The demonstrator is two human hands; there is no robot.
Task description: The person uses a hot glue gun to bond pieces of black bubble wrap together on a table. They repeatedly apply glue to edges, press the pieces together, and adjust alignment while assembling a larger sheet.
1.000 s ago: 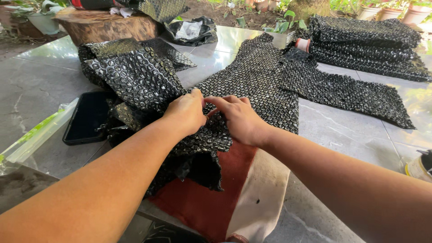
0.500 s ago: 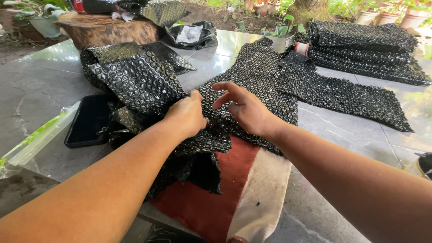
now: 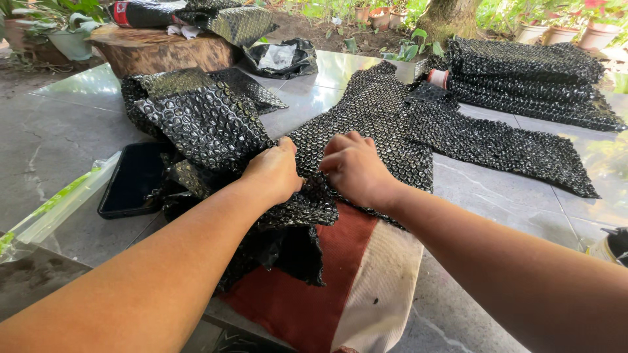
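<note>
Centre of frame: black bubble wrap sheet — over a red cloth.
Left hand: fingers curled, pinching the wrap.
Right hand: fingers bent — gripping the wrap.

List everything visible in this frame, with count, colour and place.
bubble wrap sheet: one, black, spread mid-table under both hands
crumpled bubble wrap: one, black, table left
bubble wrap stack: one, black, far right
tablet: one, dark, left of the hands
cloth: one, red-brown and cream, near table edge
wood stump: one, brown, far left
table: one, grey stone
left hand: on the sheet
right hand: on the sheet
</note>
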